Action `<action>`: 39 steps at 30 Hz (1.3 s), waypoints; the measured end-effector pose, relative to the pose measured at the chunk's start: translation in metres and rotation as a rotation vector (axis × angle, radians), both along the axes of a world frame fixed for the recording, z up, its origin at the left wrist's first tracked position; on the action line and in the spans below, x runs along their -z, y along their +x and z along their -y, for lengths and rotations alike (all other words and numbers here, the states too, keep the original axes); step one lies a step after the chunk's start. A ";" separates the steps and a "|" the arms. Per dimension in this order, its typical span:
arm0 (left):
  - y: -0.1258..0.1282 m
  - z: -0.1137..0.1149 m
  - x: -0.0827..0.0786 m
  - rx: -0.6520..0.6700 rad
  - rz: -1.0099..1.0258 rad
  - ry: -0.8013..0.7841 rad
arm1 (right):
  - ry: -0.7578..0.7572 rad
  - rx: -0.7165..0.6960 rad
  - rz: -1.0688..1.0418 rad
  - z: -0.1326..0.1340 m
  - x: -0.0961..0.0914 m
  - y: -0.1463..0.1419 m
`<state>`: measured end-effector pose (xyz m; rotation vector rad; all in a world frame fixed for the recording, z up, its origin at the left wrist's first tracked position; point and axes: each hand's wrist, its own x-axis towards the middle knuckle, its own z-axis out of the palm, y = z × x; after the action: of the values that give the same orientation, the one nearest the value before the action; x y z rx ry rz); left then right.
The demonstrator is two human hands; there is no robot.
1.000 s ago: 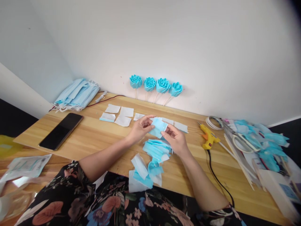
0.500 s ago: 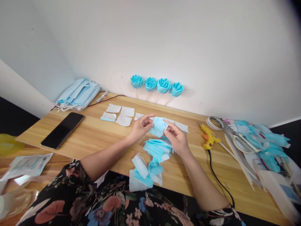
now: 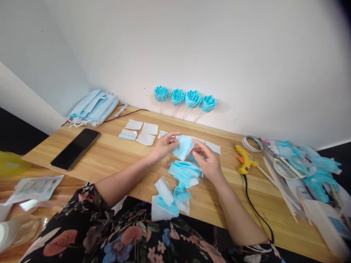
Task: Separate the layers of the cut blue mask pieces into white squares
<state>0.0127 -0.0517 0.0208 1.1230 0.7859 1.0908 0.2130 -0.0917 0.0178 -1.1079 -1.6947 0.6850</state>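
Note:
A light-blue square of face-mask fabric (image 3: 182,147) hangs between my hands above the table. My left hand (image 3: 165,146) pinches its left edge between thumb and fingers. At the upper right corner, my right hand (image 3: 207,160) grips it with the fingertips, the thumb a little lower; the exact contact is hard to see. Right below lies a pile of blue fabric pieces (image 3: 183,172). Closer to my body are loose white and blue strips (image 3: 165,195) at the table edge. White fabric squares (image 3: 146,139) lie flat in groups beyond my hands, partly hidden by them.
Several blue fabric roses (image 3: 177,97) on sticks lean against the wall. Folded masks (image 3: 93,106) and a phone (image 3: 76,149) lie left. To the right are a yellow glue gun (image 3: 245,159) with a cord, a tape roll (image 3: 251,143), scissors (image 3: 289,168) and blue scraps (image 3: 318,182).
The fabric square has tilted and its right side has turned, so it looks narrower towards the bottom. My right fingers have shifted slightly along its right edge. The whole view has moved slightly.

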 end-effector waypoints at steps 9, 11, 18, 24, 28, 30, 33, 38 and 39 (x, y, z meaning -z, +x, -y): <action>0.001 0.001 0.000 0.061 -0.006 -0.028 | 0.103 0.027 0.133 0.002 -0.008 -0.001; 0.001 0.001 0.001 0.059 -0.013 -0.026 | 0.146 0.005 0.144 0.001 -0.010 -0.001; 0.000 0.000 0.003 0.053 -0.074 0.009 | 0.215 0.038 0.149 0.000 -0.010 0.000; -0.001 0.001 0.000 -0.049 -0.097 0.061 | 0.058 0.141 0.067 -0.001 -0.006 0.003; -0.001 0.004 -0.007 -0.054 -0.183 0.147 | -0.070 0.207 0.054 -0.001 -0.004 0.003; -0.001 0.006 -0.009 -0.045 -0.235 0.189 | -0.080 0.214 0.044 -0.001 -0.004 0.003; 0.000 0.005 -0.008 -0.034 -0.293 0.242 | -0.076 0.219 0.029 -0.002 -0.004 0.002; 0.001 0.003 -0.004 -0.049 -0.332 0.198 | -0.069 0.242 0.028 -0.003 -0.002 0.002; 0.001 0.003 -0.003 -0.045 -0.331 0.176 | -0.066 0.251 0.030 -0.003 -0.001 0.002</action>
<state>0.0142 -0.0543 0.0240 1.4655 0.9906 1.0395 0.2149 -0.0886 0.0188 -1.3556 -1.5333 0.5700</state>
